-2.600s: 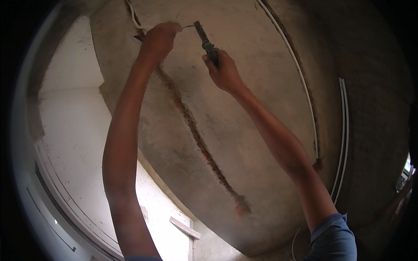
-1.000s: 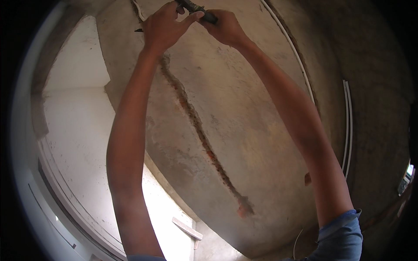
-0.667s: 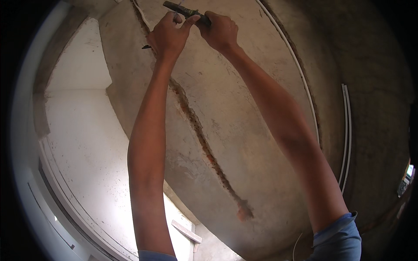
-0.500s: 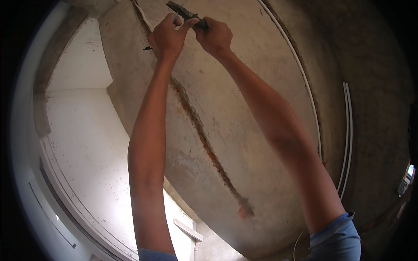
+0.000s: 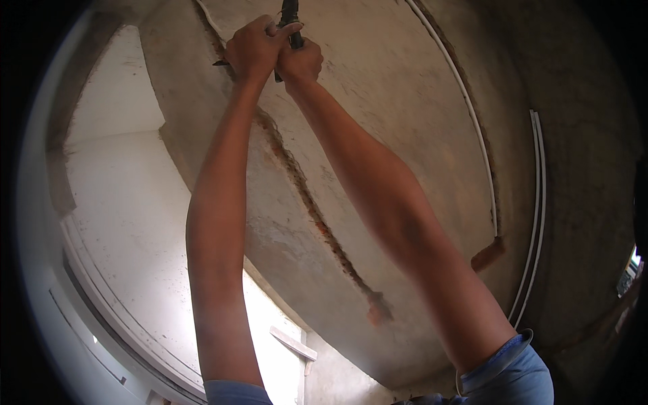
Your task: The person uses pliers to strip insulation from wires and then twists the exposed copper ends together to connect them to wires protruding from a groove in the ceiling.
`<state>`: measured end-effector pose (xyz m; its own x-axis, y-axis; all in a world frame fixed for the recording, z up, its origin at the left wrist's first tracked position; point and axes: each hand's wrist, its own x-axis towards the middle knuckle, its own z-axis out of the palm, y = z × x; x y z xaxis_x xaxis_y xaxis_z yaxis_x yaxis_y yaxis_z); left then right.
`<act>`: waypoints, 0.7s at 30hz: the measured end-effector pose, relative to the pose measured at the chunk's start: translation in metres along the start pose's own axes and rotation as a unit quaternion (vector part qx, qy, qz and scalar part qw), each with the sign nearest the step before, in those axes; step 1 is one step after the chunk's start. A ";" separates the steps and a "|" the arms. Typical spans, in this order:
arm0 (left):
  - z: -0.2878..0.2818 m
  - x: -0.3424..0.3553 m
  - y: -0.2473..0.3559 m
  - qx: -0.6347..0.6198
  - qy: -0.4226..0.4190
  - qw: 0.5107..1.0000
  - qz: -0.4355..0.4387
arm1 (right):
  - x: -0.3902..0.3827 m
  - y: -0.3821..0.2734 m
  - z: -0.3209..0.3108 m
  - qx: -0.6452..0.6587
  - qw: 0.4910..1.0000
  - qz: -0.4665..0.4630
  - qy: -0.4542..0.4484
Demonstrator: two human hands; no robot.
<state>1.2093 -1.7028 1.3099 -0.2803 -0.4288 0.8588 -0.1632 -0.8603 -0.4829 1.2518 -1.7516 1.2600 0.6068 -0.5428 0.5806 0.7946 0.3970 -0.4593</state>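
Note:
Both arms reach up toward a grey plastered wall (image 5: 364,216). My right hand (image 5: 301,62) is closed round a dark, narrow hand tool (image 5: 289,12), which stands nearly upright; its upper end runs to the frame's top edge, and its exact kind is unclear. Just left of it, my left hand (image 5: 253,48) has curled fingers, with the thumb lying across the tool. What those fingers grip is hidden. A small dark pointed piece (image 5: 221,63) shows beside the left hand; whether it is held or fixed to the wall I cannot tell.
A rough groove (image 5: 304,196) cuts diagonally down the wall, and a white conduit (image 5: 210,19) enters at its top. Another white conduit (image 5: 466,94) curves down the right, near two thin white pipes (image 5: 538,202). A bright white wall (image 5: 128,202) and a short board (image 5: 293,343) are at left and below.
The tool has turned from slanted to nearly upright. My right hand has moved left and down, close against the left hand. The whole view has shifted slightly.

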 end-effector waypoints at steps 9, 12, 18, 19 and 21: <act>-0.002 -0.027 -0.001 0.013 -0.048 0.999 -0.022 | 0.017 0.034 -0.046 -0.107 0.981 -0.161 -0.030; -0.002 -0.037 -0.001 0.008 -0.052 0.999 -0.003 | 0.020 0.040 -0.066 -0.106 0.980 -0.136 -0.103; 0.004 -0.045 -0.002 -0.011 -0.006 1.000 -0.028 | 0.019 0.039 -0.064 -0.137 0.974 -0.153 -0.093; 0.008 -0.046 -0.002 -0.014 0.007 1.000 -0.027 | 0.014 0.040 -0.059 -0.117 0.982 -0.116 -0.092; 0.006 -0.042 -0.008 -0.006 -0.014 1.000 -0.005 | 0.002 0.042 -0.045 -0.083 0.992 -0.059 -0.070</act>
<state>1.2280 -1.6792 1.2786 -0.2525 -0.4269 0.8683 -0.1775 -0.8617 -0.4753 1.2851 -1.7695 1.2113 0.5153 -0.4660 0.7192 0.8535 0.2034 -0.4798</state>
